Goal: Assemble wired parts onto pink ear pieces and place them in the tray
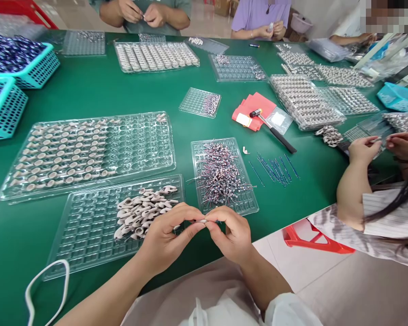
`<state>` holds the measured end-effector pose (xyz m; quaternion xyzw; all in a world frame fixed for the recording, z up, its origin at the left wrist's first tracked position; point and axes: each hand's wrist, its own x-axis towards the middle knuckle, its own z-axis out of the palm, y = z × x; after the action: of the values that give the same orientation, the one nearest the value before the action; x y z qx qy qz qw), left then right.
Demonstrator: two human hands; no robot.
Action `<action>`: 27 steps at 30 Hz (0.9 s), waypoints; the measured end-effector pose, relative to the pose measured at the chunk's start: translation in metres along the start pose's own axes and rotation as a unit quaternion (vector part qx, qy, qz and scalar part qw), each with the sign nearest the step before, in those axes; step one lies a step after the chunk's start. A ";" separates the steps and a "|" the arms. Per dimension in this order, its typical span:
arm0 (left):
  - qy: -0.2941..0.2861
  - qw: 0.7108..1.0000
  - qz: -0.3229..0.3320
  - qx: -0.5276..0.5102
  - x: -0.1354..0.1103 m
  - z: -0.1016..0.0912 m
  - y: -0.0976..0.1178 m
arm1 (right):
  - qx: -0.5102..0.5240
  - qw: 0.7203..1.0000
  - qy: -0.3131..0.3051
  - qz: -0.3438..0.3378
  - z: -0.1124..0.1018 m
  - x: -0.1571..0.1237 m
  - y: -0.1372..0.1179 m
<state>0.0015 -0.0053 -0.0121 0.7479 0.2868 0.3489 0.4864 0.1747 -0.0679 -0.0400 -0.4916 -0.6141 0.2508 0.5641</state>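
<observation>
My left hand (170, 237) and my right hand (231, 232) meet at the table's near edge, both closed in a pinch. Between their fingertips is a small pale piece (203, 221), mostly covered by the fingers. Just left of them, a pile of beige shell-like pieces (139, 210) lies on a clear blister tray (88, 231). Beyond my right hand, another clear tray (197, 158) bears a heap of small parts with thin wires (221, 174). A single beige piece (245, 150) lies on the green table beside that heap.
A large tray (139, 145) holds rows of beige pieces. Thin blue rods (275, 171), a hammer (275, 131) and red bags (255, 108) lie to the right. Turquoise baskets (42, 68) stand far left. A white cord loop (66, 280) is nearby. A co-worker's hands (365, 148) work at right; others sit opposite.
</observation>
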 end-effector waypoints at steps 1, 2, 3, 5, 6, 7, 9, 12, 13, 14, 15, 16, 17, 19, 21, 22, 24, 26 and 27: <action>0.002 1.000 0.002 0.000 0.000 0.000 0.000 | 0.002 1.000 0.001 0.000 0.000 0.000 0.000; 0.005 1.000 0.004 0.001 0.000 0.001 0.000 | 0.005 1.000 0.002 0.000 0.000 -0.001 0.000; 0.008 1.000 0.005 0.003 0.000 0.001 0.000 | 0.006 1.000 0.003 0.000 0.000 -0.001 0.001; 0.014 1.000 0.006 0.004 0.000 0.003 0.000 | 0.008 1.000 0.006 0.000 0.001 -0.002 0.001; 0.017 1.000 0.005 0.003 0.000 0.003 0.001 | 0.007 1.000 0.007 0.001 0.001 -0.003 0.001; 0.018 1.000 0.004 0.002 0.000 0.004 0.001 | 0.005 1.000 0.007 0.002 0.001 -0.003 0.001; 0.020 1.000 0.000 0.001 0.001 0.004 0.002 | -0.001 1.000 0.003 0.008 0.000 -0.004 0.000; 0.025 1.000 -0.003 0.006 0.001 0.004 0.003 | -0.010 1.000 -0.005 0.007 -0.001 -0.003 0.000; 0.029 1.000 -0.002 0.007 0.001 0.004 0.003 | -0.014 1.000 -0.007 0.004 -0.001 -0.003 0.000; 0.032 0.999 -0.001 0.008 0.001 0.004 0.003 | -0.019 1.000 -0.009 0.001 -0.002 -0.003 0.000; 0.037 0.999 0.000 0.008 0.001 0.004 0.003 | -0.023 1.000 -0.011 0.000 -0.002 -0.003 0.001; 0.040 0.999 0.000 0.008 0.001 0.005 0.003 | -0.026 1.000 -0.013 0.000 -0.002 -0.003 0.001; 0.042 0.999 -0.001 0.007 0.001 0.005 0.003 | -0.027 1.000 -0.012 0.000 -0.002 -0.003 0.001; 0.048 0.999 -0.004 0.002 0.001 0.006 0.003 | -0.028 1.000 -0.008 0.000 -0.001 -0.003 0.002; 0.055 0.998 -0.014 -0.008 0.001 0.006 0.004 | -0.028 1.000 -0.002 -0.001 -0.001 -0.004 0.003; 0.059 0.998 -0.022 -0.015 0.002 0.006 0.004 | -0.027 1.000 -0.001 -0.003 -0.001 -0.004 0.003; 0.066 0.996 -0.044 -0.033 0.002 0.005 0.003 | -0.025 1.000 -0.002 -0.002 -0.002 -0.005 0.004; 0.068 0.993 -0.079 -0.057 0.002 0.004 0.002 | -0.013 1.000 -0.006 0.006 -0.002 -0.007 0.006; 0.070 0.990 -0.098 -0.069 0.002 0.003 0.002 | -0.001 1.000 -0.007 0.016 -0.002 -0.008 0.007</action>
<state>0.0052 -0.0060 -0.0108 0.6541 0.3674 0.3702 0.5478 0.1780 -0.0732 -0.0489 -0.4998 -0.6105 0.2626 0.5554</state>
